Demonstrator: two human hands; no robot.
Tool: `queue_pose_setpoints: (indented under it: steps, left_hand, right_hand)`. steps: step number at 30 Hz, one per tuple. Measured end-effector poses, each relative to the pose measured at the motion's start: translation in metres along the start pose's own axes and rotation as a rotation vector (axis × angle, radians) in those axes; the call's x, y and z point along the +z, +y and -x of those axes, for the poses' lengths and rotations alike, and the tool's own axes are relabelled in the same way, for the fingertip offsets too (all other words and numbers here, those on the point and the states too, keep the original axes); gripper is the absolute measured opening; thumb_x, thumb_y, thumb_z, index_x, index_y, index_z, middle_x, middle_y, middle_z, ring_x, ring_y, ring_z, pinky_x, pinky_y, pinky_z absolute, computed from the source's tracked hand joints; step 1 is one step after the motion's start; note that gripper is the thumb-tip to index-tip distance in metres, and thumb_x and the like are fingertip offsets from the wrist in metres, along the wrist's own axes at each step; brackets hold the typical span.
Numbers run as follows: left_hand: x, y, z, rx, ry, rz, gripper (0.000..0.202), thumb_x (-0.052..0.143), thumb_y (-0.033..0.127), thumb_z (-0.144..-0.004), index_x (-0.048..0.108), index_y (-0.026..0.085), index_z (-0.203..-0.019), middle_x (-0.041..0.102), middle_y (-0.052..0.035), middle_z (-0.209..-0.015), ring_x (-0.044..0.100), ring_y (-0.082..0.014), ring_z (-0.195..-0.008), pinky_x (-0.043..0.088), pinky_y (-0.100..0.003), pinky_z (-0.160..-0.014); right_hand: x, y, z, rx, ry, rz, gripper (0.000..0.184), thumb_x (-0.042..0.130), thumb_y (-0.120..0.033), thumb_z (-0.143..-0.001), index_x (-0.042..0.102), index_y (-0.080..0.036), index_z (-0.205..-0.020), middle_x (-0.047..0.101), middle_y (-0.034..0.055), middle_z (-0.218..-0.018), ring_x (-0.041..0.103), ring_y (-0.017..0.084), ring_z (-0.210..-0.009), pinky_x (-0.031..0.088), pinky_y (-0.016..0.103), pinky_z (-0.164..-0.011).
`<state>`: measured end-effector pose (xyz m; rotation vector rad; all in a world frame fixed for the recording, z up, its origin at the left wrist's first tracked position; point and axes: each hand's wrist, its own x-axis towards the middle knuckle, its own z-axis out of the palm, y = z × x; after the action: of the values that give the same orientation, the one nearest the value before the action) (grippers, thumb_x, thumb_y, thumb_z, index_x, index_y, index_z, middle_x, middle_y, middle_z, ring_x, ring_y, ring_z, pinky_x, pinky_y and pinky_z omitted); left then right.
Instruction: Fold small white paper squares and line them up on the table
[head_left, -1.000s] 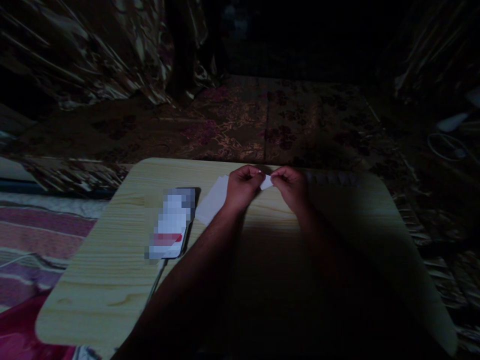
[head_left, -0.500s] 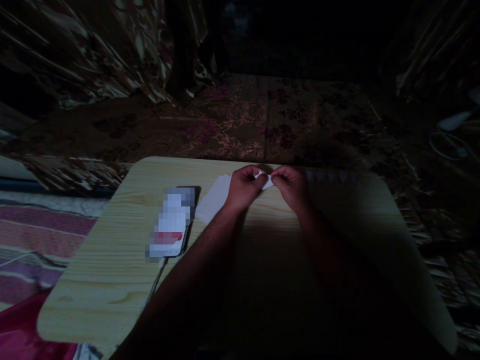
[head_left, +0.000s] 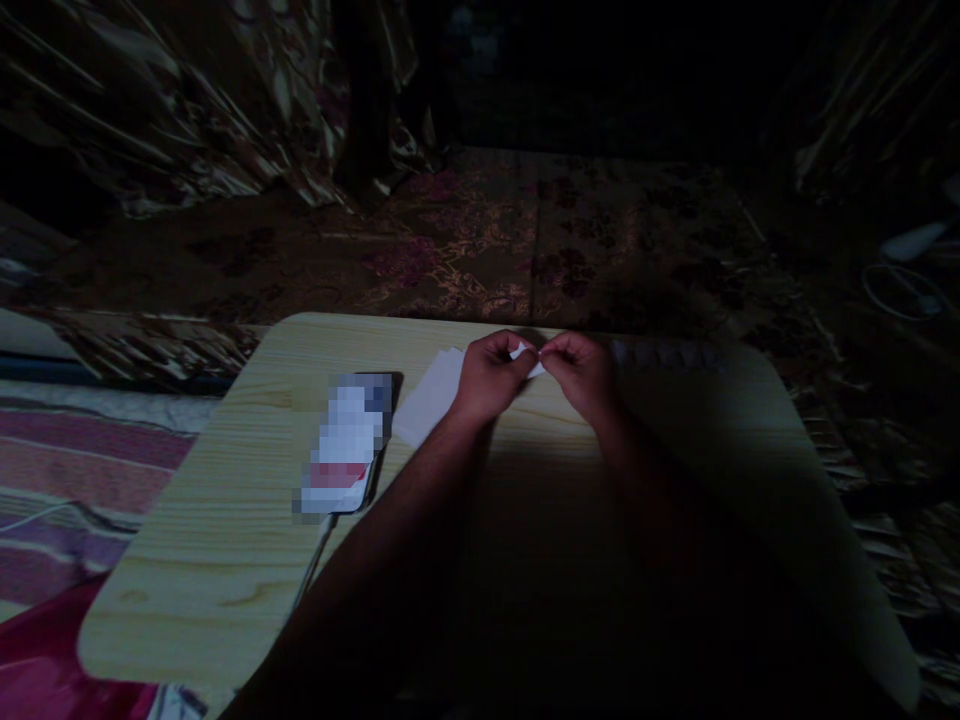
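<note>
Near the far edge of the wooden table (head_left: 187, 520), my left hand (head_left: 491, 378) and my right hand (head_left: 581, 372) meet with fingers pinched. Between them is a small piece of white paper (head_left: 535, 370), gripped from both sides and mostly covered by the fingers. Its exact shape cannot be made out. Left of my left hand, partly under the wrist, lies a stack of white paper sheets (head_left: 427, 400). To the right of my right hand stands a row of several small folded pieces (head_left: 664, 355), dim in the shadow.
A phone (head_left: 345, 440) with a lit, blurred screen lies on the table's left side, a cable (head_left: 313, 560) running from its lower end. Beyond the table is patterned brown fabric (head_left: 480, 240). A striped cloth (head_left: 82, 470) and a red item (head_left: 67, 650) are at the left.
My fingertips have shifted very slightly on the piece of white paper, and less of it shows beside my right thumb. The other things stay where they were.
</note>
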<state>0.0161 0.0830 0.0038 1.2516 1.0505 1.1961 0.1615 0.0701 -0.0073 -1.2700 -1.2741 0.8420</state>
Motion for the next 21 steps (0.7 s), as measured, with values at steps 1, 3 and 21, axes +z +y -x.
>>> queue_pose_setpoints:
  steps: [1,3,21]
  left_hand:
    - [-0.0003,0.0001,0.0000,-0.002,-0.001,0.001,0.013,0.078,0.027,-0.069,0.071,0.017,-0.073,0.064,0.0001,-0.065,0.048,-0.0093,-0.053,0.036,-0.023,-0.051]
    - [-0.0006,0.0004,0.0002,0.001,-0.016,0.004,0.013,0.078,0.028,-0.069,0.071,0.017,-0.073,0.065,-0.0004,-0.066,0.049,-0.0096,-0.054,0.037,-0.023,-0.051]
    - [-0.0002,0.0027,0.0006,-0.011,0.022,0.052,0.011,0.077,0.025,-0.069,0.070,0.017,-0.070,0.063,0.0002,-0.062,0.051,-0.0100,-0.053,0.038,-0.024,-0.052]
  right_hand:
    - [0.0000,-0.0001,0.0000,0.003,-0.001,-0.002,0.007,0.068,-0.026,-0.072,0.068,-0.020,-0.075,0.067,-0.0016,-0.068,0.058,0.014,-0.065,0.044,0.028,-0.062]
    - [0.0001,-0.0006,0.0001,0.002,-0.005,-0.004,0.007,0.068,-0.026,-0.071,0.067,-0.020,-0.073,0.066,-0.0019,-0.067,0.058,0.014,-0.064,0.044,0.028,-0.061]
    - [-0.0002,-0.0021,0.0012,0.005,-0.012,-0.017,0.005,0.067,-0.024,-0.071,0.068,-0.020,-0.073,0.064,-0.0024,-0.065,0.055,0.013,-0.062,0.043,0.028,-0.062]
